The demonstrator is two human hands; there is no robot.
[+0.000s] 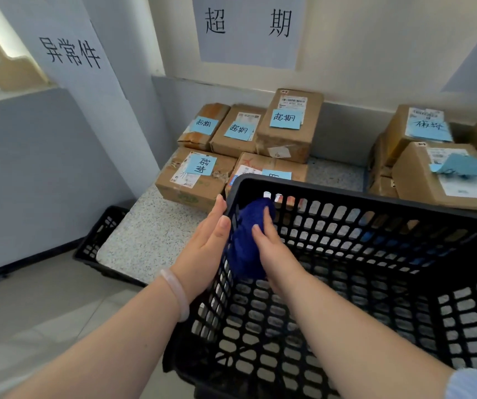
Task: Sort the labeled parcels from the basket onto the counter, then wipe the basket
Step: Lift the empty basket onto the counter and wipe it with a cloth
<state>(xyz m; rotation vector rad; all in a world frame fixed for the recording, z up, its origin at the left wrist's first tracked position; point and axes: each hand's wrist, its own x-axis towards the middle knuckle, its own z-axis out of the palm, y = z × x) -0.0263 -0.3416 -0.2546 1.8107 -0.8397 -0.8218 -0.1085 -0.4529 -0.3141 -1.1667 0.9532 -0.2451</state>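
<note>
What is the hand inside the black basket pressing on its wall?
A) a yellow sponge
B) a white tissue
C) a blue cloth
C: the right hand presses a dark blue cloth against the inside of the basket, with the left hand flat on its outside.

A black plastic lattice basket [332, 192] stands near right on the speckled stone table [151, 234]. The right hand [272, 249] presses a bunched dark blue cloth [243, 249] against the inside of its left wall. The left hand [205, 249] lies flat against the outside of that wall. Brown cardboard parcels with blue labels sit far left [286, 136] and far right [433, 180]. A second black basket [99, 240] sits on the floor at left.
</note>
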